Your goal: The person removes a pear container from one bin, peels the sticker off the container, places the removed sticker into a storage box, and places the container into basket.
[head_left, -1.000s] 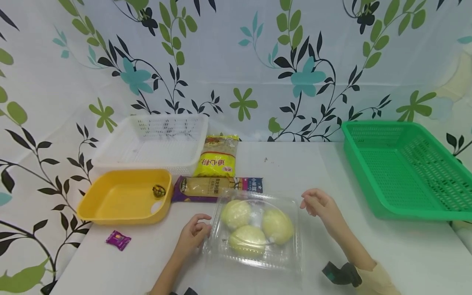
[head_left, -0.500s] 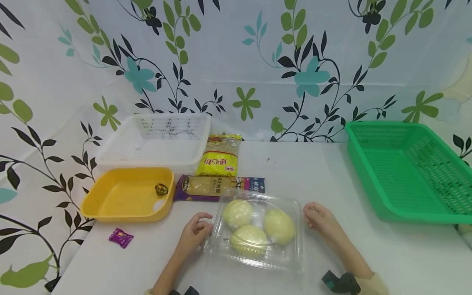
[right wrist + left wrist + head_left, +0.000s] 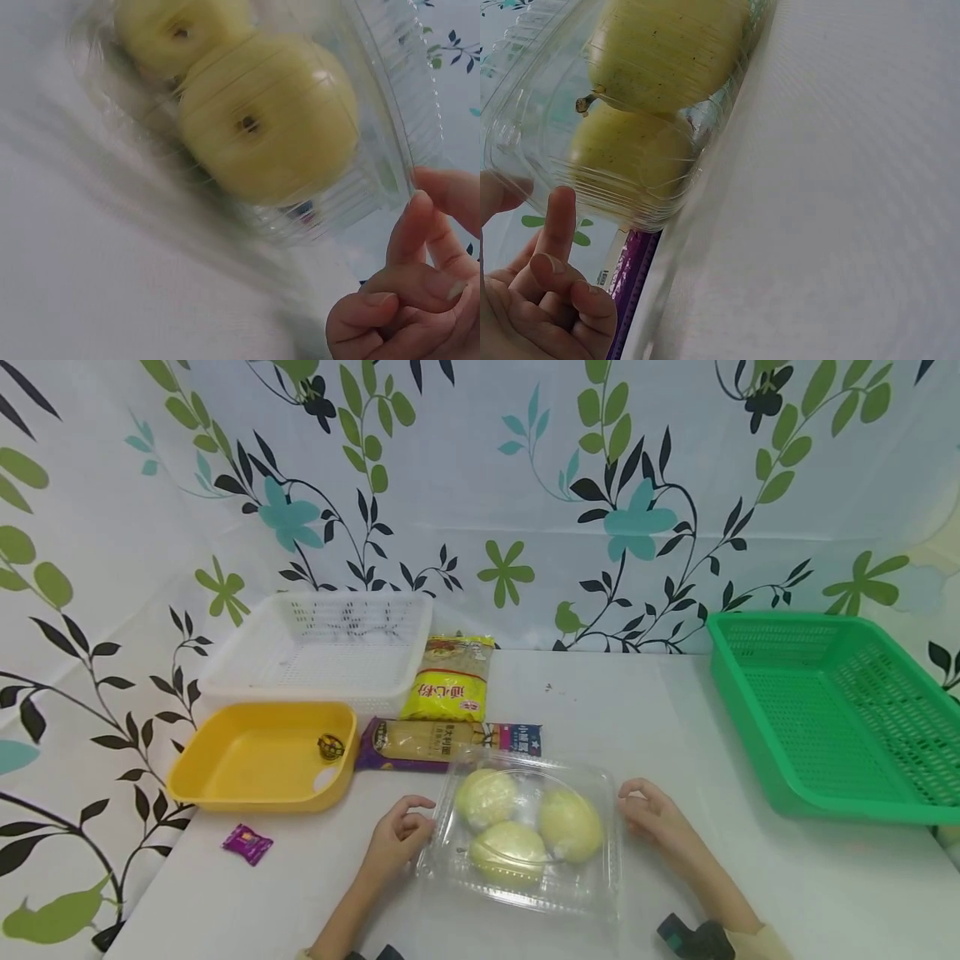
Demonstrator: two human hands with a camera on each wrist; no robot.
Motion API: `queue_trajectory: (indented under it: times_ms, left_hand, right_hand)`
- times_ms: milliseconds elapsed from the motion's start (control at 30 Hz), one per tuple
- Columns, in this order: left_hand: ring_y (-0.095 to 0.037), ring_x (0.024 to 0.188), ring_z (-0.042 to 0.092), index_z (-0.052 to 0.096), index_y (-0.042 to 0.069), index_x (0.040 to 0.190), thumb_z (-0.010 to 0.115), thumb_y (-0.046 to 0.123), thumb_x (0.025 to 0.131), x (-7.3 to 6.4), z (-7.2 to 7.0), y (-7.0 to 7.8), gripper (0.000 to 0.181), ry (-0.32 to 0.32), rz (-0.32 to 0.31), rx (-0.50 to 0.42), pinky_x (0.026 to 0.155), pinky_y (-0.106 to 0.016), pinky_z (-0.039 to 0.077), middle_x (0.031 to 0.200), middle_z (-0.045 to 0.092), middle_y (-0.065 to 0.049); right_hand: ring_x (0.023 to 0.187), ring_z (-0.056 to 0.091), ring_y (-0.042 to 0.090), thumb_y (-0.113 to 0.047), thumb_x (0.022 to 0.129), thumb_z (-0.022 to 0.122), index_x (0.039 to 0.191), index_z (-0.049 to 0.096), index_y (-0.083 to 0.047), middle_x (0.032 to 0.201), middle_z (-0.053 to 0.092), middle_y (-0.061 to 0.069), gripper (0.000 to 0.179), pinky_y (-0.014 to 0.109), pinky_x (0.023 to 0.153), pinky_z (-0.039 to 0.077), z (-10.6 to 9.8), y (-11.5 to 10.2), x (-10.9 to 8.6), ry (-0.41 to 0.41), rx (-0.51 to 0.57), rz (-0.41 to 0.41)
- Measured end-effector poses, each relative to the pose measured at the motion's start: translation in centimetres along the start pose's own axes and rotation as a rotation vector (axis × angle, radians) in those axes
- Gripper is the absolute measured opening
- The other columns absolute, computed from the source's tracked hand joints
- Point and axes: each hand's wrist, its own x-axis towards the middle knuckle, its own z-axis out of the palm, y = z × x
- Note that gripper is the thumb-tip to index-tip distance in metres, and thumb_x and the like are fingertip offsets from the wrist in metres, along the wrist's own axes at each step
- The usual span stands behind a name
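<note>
A clear plastic clamshell container (image 3: 517,902) lies on the white table with three yellow-green pears inside; one pear (image 3: 572,825) sits at the right. My left hand (image 3: 397,837) is at its left edge; in the left wrist view, thumb and index finger (image 3: 559,217) hold the rim between them, the other fingers curled. At the right edge, my right hand (image 3: 652,814) pinches the rim between thumb and index finger, as the right wrist view shows. Stem and dimple show on the pears through the plastic.
Behind the container lie a purple pasta packet (image 3: 450,743) and a yellow pasta bag (image 3: 450,681). To the left stand a yellow tray (image 3: 255,777), holding a small dark item, and a white basket (image 3: 322,652). A purple candy (image 3: 247,844) lies before them. At right stands a green basket (image 3: 757,735).
My right hand has come down and in to the container's right edge and now pinches its rim. The left hand has stayed at the left edge. The head view has shifted slightly.
</note>
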Motion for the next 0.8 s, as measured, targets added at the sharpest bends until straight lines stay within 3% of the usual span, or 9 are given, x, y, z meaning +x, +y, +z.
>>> queue_trajectory:
  times_ms: [267,533,800]
  left_hand:
    - [-0.004,0.046,0.039,0.048,-0.011,0.102,0.054,-0.005,0.085,0.0,0.0,-0.1,0.018,-0.013,0.019,0.018,0.041,-0.016,0.03,0.063,0.055,0.003]
    - [-0.007,0.049,0.044,0.05,-0.008,0.103,0.055,-0.001,0.086,0.2,-0.1,0.3,0.018,0.002,-0.046,0.045,0.044,-0.016,0.033,0.067,0.058,0.0]
    - [-0.009,0.056,0.052,0.055,-0.008,0.091,0.053,0.002,0.088,0.0,-0.1,0.4,0.01,-0.01,-0.075,0.087,0.049,-0.019,0.04,0.075,0.061,-0.008]
  right_hand:
    - [0.047,0.028,0.005,-0.004,0.091,0.046,0.097,0.047,-0.016,0.055,0.036,-0.01,0.014,0.021,0.046,0.028,-0.2,0.9,0.0,-0.05,0.068,-0.043]
    - [0.044,0.024,0.008,-0.004,0.091,0.045,0.098,0.045,-0.014,0.052,0.033,-0.01,0.012,0.022,0.045,0.025,-0.2,1.2,0.1,-0.044,0.126,-0.024]
    - [0.045,0.027,0.004,-0.002,0.091,0.044,0.096,0.044,-0.015,0.054,0.038,-0.01,0.014,0.025,0.046,0.021,-0.1,1.4,0.2,-0.072,0.169,-0.018]
